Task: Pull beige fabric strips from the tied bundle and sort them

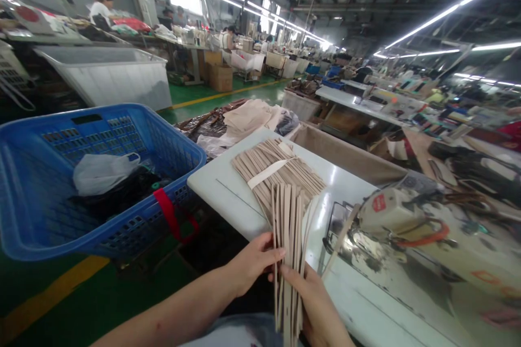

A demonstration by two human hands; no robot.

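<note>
At the lower centre of the frame, both hands are closed on a fanned bundle of beige strips, the left hand with its thumb across the front, the right hand pinching from the other side. The bundle stands upright in view, its upper ends overlapping a banded stack on the white table. Handling it well calls for light, even thumb pressure, squaring the splayed ends, and keeping stray strips clear of the sewing machine at right.
</note>
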